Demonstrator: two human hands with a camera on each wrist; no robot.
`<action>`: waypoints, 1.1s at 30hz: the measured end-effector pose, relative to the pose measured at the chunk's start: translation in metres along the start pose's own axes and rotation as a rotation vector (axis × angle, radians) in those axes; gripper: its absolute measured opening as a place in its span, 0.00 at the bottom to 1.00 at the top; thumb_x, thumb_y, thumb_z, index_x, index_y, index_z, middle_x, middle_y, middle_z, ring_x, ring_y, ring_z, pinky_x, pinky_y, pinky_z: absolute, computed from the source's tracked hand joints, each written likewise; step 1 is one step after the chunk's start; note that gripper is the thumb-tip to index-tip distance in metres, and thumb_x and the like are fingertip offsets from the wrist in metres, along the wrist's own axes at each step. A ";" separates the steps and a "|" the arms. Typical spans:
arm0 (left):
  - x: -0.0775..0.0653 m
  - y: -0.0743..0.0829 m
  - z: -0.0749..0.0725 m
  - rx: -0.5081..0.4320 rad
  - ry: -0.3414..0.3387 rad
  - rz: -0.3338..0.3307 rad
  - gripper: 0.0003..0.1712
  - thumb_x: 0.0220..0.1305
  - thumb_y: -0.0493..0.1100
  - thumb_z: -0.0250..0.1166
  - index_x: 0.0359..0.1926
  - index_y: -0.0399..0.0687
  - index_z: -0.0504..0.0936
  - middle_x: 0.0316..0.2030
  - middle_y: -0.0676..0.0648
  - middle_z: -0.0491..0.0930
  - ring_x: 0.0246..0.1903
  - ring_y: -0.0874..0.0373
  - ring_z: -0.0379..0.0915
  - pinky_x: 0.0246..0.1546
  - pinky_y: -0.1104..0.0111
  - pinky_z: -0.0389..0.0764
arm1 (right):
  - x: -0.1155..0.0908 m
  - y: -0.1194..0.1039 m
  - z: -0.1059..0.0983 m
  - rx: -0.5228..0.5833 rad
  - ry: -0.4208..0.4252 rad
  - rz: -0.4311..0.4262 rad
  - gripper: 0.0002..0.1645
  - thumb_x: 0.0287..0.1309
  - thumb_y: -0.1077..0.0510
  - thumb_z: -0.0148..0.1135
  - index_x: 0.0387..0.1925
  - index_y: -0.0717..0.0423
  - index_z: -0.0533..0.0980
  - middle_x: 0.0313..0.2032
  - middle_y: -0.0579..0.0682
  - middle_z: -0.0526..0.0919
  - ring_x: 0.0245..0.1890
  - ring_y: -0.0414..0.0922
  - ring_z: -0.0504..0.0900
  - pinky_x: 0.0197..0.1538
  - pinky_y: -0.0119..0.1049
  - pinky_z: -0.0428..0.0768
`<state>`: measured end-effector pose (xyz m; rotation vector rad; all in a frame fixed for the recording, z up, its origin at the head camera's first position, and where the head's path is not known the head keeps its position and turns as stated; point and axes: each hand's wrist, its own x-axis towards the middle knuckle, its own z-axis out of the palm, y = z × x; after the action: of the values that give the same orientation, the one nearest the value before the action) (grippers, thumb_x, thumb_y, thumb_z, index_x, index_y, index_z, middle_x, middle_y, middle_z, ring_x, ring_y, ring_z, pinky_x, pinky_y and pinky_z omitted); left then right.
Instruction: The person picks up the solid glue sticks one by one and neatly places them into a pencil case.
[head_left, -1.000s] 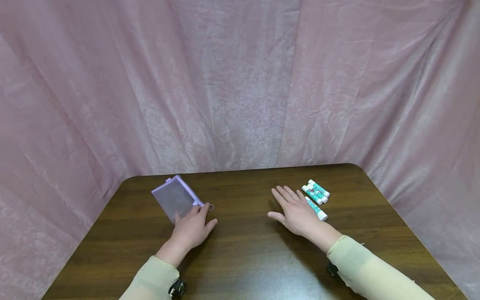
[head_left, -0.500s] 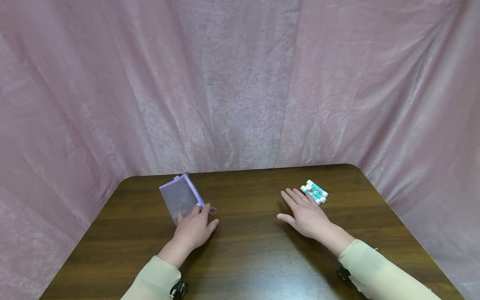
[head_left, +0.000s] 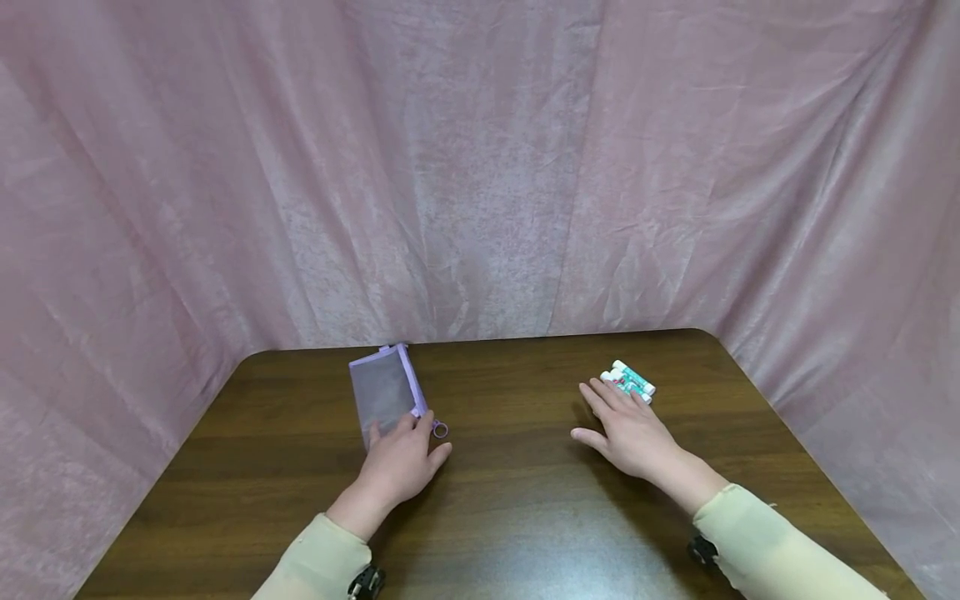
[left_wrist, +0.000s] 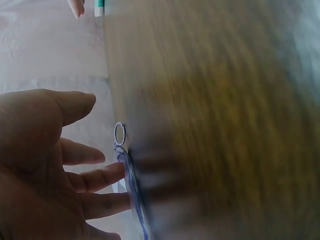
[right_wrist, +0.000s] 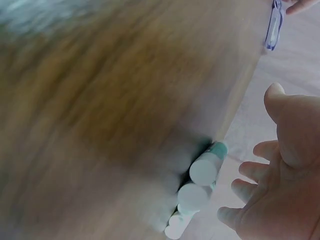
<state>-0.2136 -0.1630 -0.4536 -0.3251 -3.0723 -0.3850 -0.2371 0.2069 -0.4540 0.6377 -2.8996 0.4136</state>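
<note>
My left hand [head_left: 401, 467] lies with fingers extended over the near end of a purple zip pouch [head_left: 382, 387] with a see-through grey panel. In the left wrist view, fingertips reach the pouch's zipped edge [left_wrist: 137, 200], with its pull ring [left_wrist: 120, 134] just beyond. Over on the right, my right hand [head_left: 637, 442] hovers palm down, fingers spread, across several white-and-teal capped sticks [head_left: 637, 382] that look like glue sticks. Part of the group is hidden beneath it. The right wrist view shows the white ends of the sticks [right_wrist: 203, 172] side by side, a gap separating them from the palm.
A brown wooden table [head_left: 495, 517] carries everything, its far edge close behind the pouch. Pink velvet curtain [head_left: 480, 167] hangs behind and around the sides.
The pouch has slid right and turned straighter under my left hand. My right hand has shifted right, and now covers the nearest stick, which showed separately before.
</note>
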 end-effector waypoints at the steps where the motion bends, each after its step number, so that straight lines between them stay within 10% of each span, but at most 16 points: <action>1: 0.000 0.001 0.000 0.000 0.001 0.005 0.37 0.81 0.56 0.65 0.77 0.36 0.73 0.68 0.31 0.77 0.68 0.35 0.76 0.71 0.22 0.55 | -0.001 0.001 0.000 0.000 0.000 0.004 0.46 0.78 0.41 0.66 0.82 0.62 0.65 0.81 0.65 0.65 0.81 0.67 0.61 0.77 0.71 0.58; 33: 0.004 0.020 0.008 0.011 0.072 0.094 0.33 0.77 0.55 0.69 0.70 0.36 0.81 0.56 0.36 0.84 0.61 0.39 0.82 0.71 0.24 0.57 | -0.027 0.026 -0.012 -0.054 0.042 0.003 0.43 0.71 0.44 0.74 0.77 0.62 0.73 0.78 0.67 0.69 0.78 0.66 0.68 0.74 0.74 0.63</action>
<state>-0.2131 -0.1418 -0.4566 -0.4432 -2.9742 -0.3680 -0.2227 0.2435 -0.4536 0.6093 -2.8617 0.3434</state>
